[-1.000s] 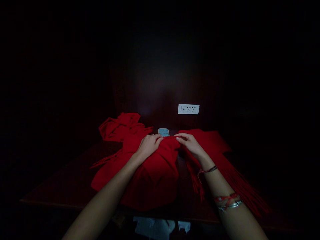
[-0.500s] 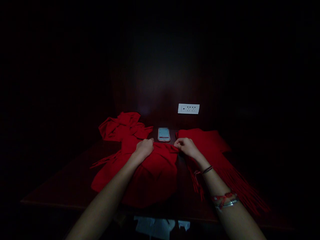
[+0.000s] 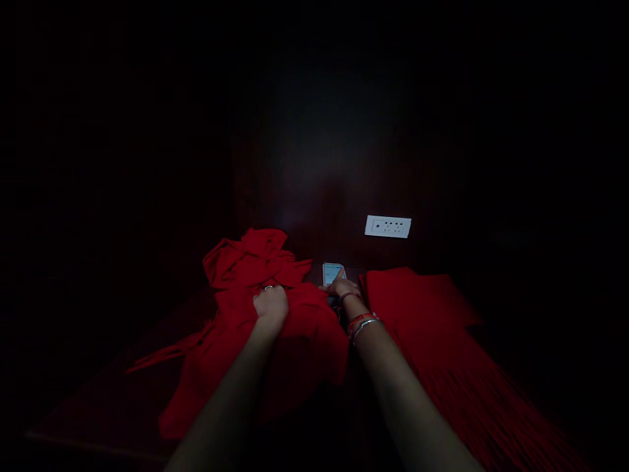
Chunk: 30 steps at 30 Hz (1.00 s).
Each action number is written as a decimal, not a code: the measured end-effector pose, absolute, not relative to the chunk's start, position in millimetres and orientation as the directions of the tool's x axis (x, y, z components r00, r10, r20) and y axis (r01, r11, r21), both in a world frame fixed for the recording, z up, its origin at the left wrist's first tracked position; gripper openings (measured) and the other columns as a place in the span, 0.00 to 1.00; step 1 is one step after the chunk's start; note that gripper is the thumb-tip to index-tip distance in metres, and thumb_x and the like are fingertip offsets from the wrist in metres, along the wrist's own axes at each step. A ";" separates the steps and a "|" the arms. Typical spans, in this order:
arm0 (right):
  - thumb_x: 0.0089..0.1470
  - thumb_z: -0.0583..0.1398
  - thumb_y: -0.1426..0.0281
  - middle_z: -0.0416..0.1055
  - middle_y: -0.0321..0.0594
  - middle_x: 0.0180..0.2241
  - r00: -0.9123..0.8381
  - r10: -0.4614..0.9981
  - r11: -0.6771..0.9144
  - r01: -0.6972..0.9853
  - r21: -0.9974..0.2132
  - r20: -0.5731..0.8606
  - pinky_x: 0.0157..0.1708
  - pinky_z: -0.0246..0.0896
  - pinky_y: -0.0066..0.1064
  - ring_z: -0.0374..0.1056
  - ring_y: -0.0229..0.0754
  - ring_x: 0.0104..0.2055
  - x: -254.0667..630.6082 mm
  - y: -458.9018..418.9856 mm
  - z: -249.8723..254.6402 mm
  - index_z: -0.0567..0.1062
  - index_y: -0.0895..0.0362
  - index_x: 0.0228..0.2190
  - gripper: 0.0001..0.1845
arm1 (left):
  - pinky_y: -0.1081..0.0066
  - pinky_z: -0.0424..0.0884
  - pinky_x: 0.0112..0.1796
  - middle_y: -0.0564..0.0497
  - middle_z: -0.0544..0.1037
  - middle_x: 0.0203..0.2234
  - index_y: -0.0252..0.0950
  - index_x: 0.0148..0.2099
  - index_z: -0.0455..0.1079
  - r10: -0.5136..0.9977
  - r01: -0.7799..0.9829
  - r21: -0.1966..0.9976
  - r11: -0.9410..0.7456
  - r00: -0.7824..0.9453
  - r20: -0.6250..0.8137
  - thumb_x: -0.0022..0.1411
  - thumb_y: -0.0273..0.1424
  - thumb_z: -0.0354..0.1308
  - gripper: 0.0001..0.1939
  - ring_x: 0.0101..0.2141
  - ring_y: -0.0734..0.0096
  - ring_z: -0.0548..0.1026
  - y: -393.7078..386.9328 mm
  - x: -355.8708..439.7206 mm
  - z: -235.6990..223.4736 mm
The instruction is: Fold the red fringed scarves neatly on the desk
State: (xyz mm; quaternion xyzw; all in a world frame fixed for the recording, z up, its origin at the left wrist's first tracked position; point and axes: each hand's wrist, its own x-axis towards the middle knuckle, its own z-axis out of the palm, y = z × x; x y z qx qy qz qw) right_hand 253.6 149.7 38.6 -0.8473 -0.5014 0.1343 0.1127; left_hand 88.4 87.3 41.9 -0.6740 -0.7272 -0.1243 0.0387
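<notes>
A red scarf [image 3: 309,328] with fringe at its left end lies bunched on the dark table in front of me. My left hand [image 3: 272,305], a ring on one finger, is closed on the scarf's upper part. Over the lower part of a lit phone [image 3: 333,271] reaches my right hand [image 3: 343,287], with a finger stretched across the screen and the thumb out to the left. Nothing shows in its grasp, though some fingers are hidden. Bracelets circle that wrist and forearm.
Behind my left hand, more red cloth [image 3: 255,255] is heaped. To the right, a second red fringed scarf [image 3: 422,308] is spread out flat. A white socket plate [image 3: 388,226] sits on the dark wall. The surroundings are very dark.
My right hand has let go of the scarf's edge and moved left onto the phone. The left hand stays on the scarf. The view has tilted slightly.
</notes>
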 end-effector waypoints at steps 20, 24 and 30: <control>0.38 0.58 0.65 0.46 0.55 0.51 -0.158 0.678 0.288 0.956 -0.062 0.718 0.47 0.50 0.41 0.47 0.52 0.51 303.3 64.1 50.5 0.32 0.65 0.55 0.51 | 0.65 0.63 0.34 0.37 0.72 0.34 0.28 0.39 0.69 0.980 0.987 0.162 -0.002 -0.030 0.196 0.55 0.20 0.39 0.17 0.36 0.59 0.71 82.5 90.1 43.9; 0.40 0.57 0.64 0.46 0.54 0.51 -0.207 0.598 0.325 0.946 0.001 0.775 0.47 0.50 0.42 0.47 0.53 0.52 300.0 43.1 59.9 0.33 0.63 0.55 0.49 | 0.65 0.64 0.34 0.37 0.73 0.34 0.29 0.39 0.69 0.976 0.988 0.152 0.001 -0.034 0.215 0.55 0.20 0.39 0.17 0.36 0.60 0.71 84.2 90.5 42.3; 0.40 0.56 0.64 0.47 0.54 0.50 -0.197 0.545 0.298 0.954 0.031 0.815 0.46 0.51 0.45 0.47 0.54 0.51 299.3 35.6 63.8 0.32 0.63 0.55 0.49 | 0.66 0.64 0.35 0.38 0.73 0.33 0.30 0.38 0.69 0.978 0.991 0.131 0.008 -0.035 0.207 0.55 0.20 0.39 0.18 0.36 0.62 0.72 85.4 90.8 41.7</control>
